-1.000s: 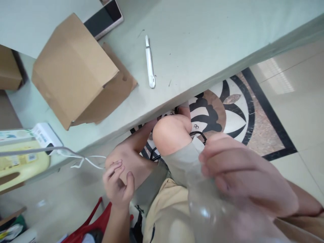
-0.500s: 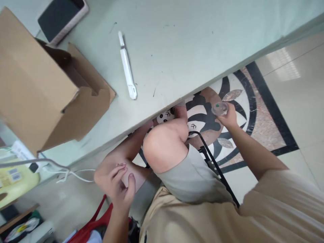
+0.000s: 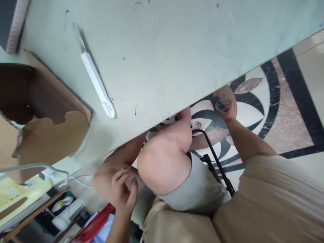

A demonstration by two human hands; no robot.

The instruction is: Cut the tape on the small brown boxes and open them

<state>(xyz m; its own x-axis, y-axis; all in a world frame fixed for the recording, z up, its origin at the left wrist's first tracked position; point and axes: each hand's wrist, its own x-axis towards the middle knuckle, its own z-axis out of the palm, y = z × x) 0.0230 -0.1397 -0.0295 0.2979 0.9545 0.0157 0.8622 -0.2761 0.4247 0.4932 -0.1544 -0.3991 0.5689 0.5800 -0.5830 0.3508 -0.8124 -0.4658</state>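
Observation:
My right hand (image 3: 227, 109) is out over the patterned floor, past the table edge, with its fingers closed round a small clear cup (image 3: 222, 105). The cup's mouth faces me; its contents are too blurred to make out. My left hand (image 3: 124, 189) is raised near my left knee, fingers loosely bent and apart, with nothing in it. A small green bit (image 3: 191, 125) shows beside my right leg, against the floor. On the table lies a white utility knife (image 3: 97, 82) with its blade out, away from both hands.
An open cardboard box (image 3: 54, 131) stands on the pale green table (image 3: 164, 60) at left, near a phone (image 3: 15, 27). A white cable (image 3: 37, 165) hangs at the table's edge. Below are a yellow container (image 3: 22, 199) and a red bag (image 3: 98, 222). A black metal bar (image 3: 214, 153) is beside my thigh.
My view has shifted, so the knife and box appear lower and further left. The green bit that showed in the cup is no longer visible there; one now shows by my leg.

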